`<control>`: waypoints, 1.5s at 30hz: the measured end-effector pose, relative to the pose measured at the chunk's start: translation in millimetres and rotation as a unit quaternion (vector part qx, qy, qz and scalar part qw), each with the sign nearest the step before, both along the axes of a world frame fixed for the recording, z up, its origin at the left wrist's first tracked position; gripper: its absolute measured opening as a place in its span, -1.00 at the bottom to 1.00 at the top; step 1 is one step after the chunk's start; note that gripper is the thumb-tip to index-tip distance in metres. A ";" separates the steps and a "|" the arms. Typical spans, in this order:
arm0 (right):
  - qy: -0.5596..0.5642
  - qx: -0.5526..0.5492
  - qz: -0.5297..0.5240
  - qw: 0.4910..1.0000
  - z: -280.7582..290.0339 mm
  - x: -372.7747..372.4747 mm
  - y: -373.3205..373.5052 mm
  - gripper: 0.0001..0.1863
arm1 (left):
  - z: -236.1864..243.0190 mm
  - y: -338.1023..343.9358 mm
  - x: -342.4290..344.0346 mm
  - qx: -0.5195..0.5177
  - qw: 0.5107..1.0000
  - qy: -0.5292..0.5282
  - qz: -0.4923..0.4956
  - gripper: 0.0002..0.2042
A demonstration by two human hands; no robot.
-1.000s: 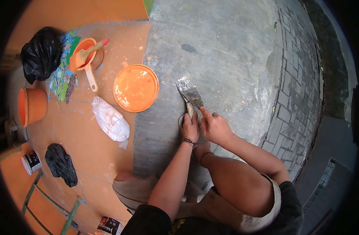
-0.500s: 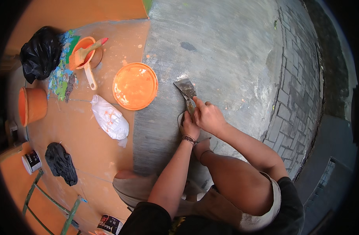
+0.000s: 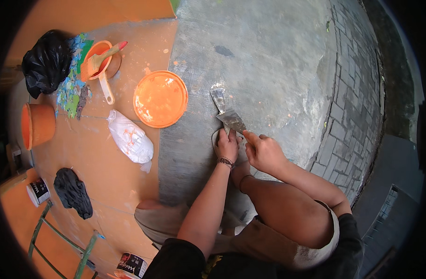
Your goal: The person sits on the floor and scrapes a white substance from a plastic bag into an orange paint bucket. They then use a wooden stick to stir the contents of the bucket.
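My left hand [image 3: 229,148], a braided band at its wrist, is closed on a putty knife [image 3: 218,98] whose pale-smeared blade points away from me over the grey concrete. In my right hand [image 3: 267,152] is a second, darker scraper [image 3: 232,121], gripped by its handle. Its blade lies across the left knife, below that knife's blade, and the two appear to touch. My left fingers hide most of the left knife's handle. Just left of the blades, a round orange lid [image 3: 160,99] with pale smears rests at the edge between orange floor and concrete.
Leftward lie a white plastic bag [image 3: 130,141], an orange dipper [image 3: 107,88] with a paintbrush [image 3: 101,60] across it, an orange bucket [image 3: 42,122], a black bag [image 3: 46,63] and a black cloth-like bundle [image 3: 72,193]. A green metal frame [image 3: 85,255] stands lower left; paving [image 3: 345,111] runs along the right.
My right hand has moved right and slightly toward me. Its scraper has slid down off the left knife's blade, which now shows beyond it.
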State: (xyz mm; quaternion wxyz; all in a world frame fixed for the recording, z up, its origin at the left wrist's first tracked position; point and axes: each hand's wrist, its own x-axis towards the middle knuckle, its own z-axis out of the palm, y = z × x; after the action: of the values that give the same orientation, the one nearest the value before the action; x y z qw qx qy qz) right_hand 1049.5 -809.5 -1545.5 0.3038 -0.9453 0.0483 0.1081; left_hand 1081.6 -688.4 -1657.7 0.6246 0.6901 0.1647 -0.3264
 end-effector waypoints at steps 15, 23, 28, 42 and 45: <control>-0.016 -0.023 -0.022 0.999 -11.7 10.1 8.1 -0.64 | -8.9 0.9 1.5 0.002 1.000 0.020 -0.010 -0.72; -0.019 -0.031 -0.033 0.999 -14.9 26.8 21.5 -0.61 | -17.3 2.7 -11.3 0.081 0.991 -0.107 -0.024 -0.59; -0.025 -0.015 -0.015 0.999 -10.8 42.7 26.4 -0.64 | -8.9 9.4 -8.7 0.078 0.990 -0.114 -0.042 -0.64; -0.034 -0.026 -0.026 0.999 -15.7 46.3 31.6 -0.57 | -21.4 13.3 -8.9 0.043 0.993 -0.110 -0.016 -0.66; -0.010 -0.030 -0.025 0.999 -3.0 20.7 31.4 -0.58 | -9.4 14.5 -8.1 0.057 0.994 -0.086 -0.039 -0.61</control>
State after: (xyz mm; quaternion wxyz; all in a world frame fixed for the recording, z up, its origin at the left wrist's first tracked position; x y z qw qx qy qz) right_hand 1070.2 -778.1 -1548.5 0.2787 -0.9535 0.0718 0.0892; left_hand 1073.4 -674.0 -1667.1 0.5826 0.7561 0.1021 -0.2800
